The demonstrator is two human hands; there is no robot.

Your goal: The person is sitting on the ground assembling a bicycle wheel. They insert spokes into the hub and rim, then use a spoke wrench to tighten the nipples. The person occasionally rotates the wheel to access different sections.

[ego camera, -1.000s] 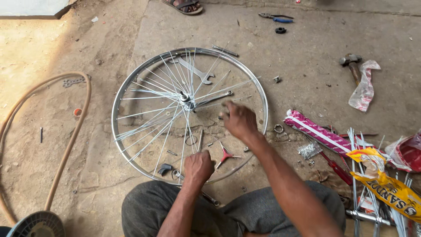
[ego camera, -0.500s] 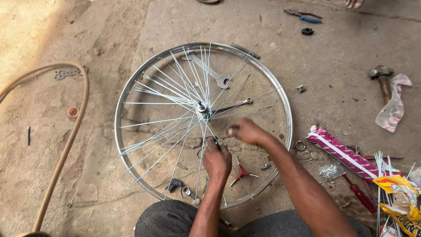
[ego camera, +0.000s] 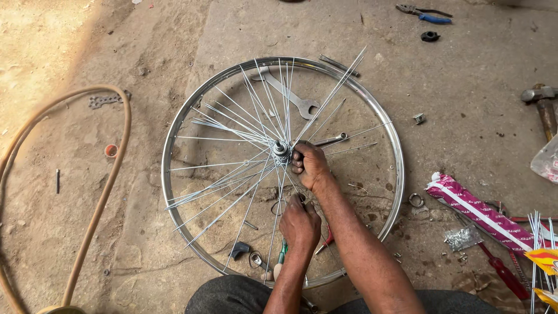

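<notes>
1. The bicycle wheel (ego camera: 174,145) lies flat on the dusty concrete floor (ego camera: 465,75), right in front of the seated person's knees, shiny rim all round.
2. The right hand (ego camera: 310,166) is at the hub (ego camera: 281,149) in the middle of the wheel, fingers curled tight against it, pinching at the inner ends of the spokes (ego camera: 232,119) there.
3. The left hand (ego camera: 299,224) sits lower, inside the rim on the near side, fist closed around a spoke that runs down from the hub; exactly what else it grips I cannot tell.
4. Several spokes are loose: some fan out to the left, a few poke up past the far rim at the upper right.
5. Under the spokes, on the far side, a flat silver wrench (ego camera: 288,93) lies on the floor; a smaller spanner (ego camera: 331,139) lies just right of the hub.
6. Near the left wrist, a green-handled screwdriver (ego camera: 281,256) lies on the ground inside the rim.
7. Off to the right, a pink and white packet (ego camera: 479,209) lies next to a red-handled screwdriver (ego camera: 503,270) and a bundle of fresh spokes (ego camera: 537,232).
8. At the far right edge, a hammer (ego camera: 543,107); top right, blue-handled pliers (ego camera: 424,13).
9. On the left, a tan rubber tyre (ego camera: 119,151) curves across the dirt, well apart from the wheel.
</notes>
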